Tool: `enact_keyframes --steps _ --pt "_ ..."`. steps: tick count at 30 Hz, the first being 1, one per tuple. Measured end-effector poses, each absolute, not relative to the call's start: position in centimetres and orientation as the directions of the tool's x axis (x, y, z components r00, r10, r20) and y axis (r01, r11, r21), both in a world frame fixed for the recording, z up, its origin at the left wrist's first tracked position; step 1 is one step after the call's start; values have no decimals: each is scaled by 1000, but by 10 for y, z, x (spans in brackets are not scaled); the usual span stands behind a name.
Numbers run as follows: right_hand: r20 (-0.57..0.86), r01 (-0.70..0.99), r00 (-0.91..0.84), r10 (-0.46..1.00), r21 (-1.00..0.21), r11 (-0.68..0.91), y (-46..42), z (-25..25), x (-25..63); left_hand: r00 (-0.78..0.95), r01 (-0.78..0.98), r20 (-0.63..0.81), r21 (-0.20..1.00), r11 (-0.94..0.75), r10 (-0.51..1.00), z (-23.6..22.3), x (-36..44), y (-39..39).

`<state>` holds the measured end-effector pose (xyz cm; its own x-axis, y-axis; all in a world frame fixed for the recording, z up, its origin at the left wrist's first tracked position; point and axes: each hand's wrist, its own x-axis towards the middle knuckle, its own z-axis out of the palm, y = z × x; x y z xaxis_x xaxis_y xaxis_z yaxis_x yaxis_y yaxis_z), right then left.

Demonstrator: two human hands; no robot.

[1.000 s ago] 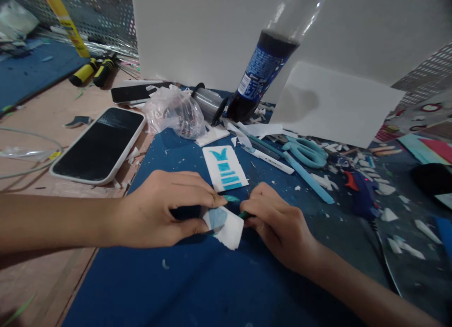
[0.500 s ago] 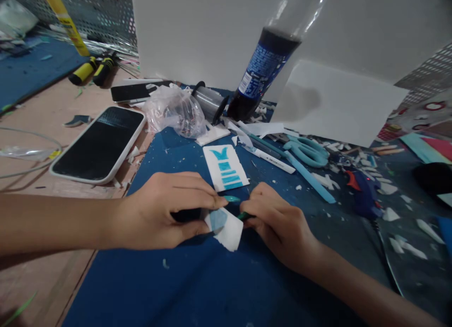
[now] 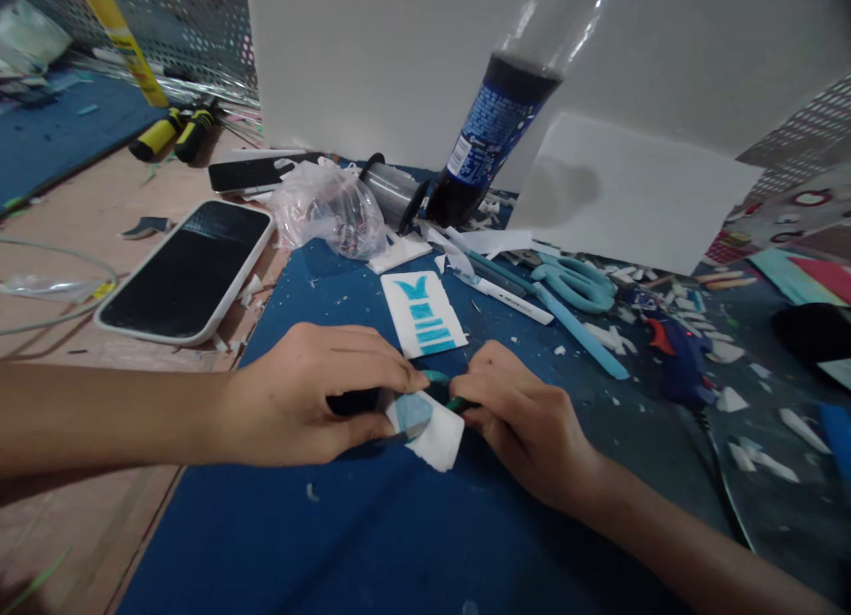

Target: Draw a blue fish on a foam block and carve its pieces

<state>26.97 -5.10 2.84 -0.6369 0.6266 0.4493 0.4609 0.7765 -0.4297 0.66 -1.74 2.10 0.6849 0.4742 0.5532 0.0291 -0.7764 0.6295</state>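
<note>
My left hand pinches a small white foam piece with a pale blue patch, holding it down on the blue mat. My right hand is closed around a thin teal-tipped tool, its tip at the foam piece's upper edge. Just beyond both hands lies a white card painted with blue bars and an arrow shape.
A phone lies face up at the left, with a second one behind it. Further back are a plastic bag, a tape roll and a dark soda bottle. Light blue scissors, pens, a glue gun and foam scraps litter the right.
Almost nothing differs; the foam piece and my right hand's fingers have shifted very slightly.
</note>
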Motion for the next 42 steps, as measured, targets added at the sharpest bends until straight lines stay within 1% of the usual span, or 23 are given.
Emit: enact_keyframes --steps 10,14,18,20,25,30,34,36,38,40,42 --pt "467 428 -635 615 -449 784 -49 29 269 666 11 573 631 -775 477 25 5 -19" --pt "481 415 -628 611 -457 786 -49 30 269 663 2 595 605 -796 454 27 5 -18" --pt "520 374 -577 629 -516 770 -48 31 269 712 39 565 560 -827 416 27 6 -18" --pt "523 362 -561 641 -541 759 -48 31 269 717 49 557 561 -827 420 26 7 -19" --pt "517 444 -495 699 -541 715 -51 31 269 677 100 552 587 -803 487 23 7 -20" --pt "482 561 -432 762 -518 646 -53 30 273 667 175 545 548 -818 508 27 6 -19" --pt "432 603 -403 807 -538 589 -55 32 272 652 224 543 528 -819 529 28 7 -18" --pt "383 633 -359 851 -571 524 -56 38 269 647 246 541 520 -818 538 27 8 -18" --pt "288 619 -303 908 -665 418 -57 45 265 646 261 534 517 -815 545 26 9 -17" --pt "151 525 -273 950 -804 279 -57 52 263 654 274 519 516 -812 551 24 8 -17" --pt "0 419 -281 960 -900 122 -57 57 262 657 303 506 502 -810 559 22 6 -16"
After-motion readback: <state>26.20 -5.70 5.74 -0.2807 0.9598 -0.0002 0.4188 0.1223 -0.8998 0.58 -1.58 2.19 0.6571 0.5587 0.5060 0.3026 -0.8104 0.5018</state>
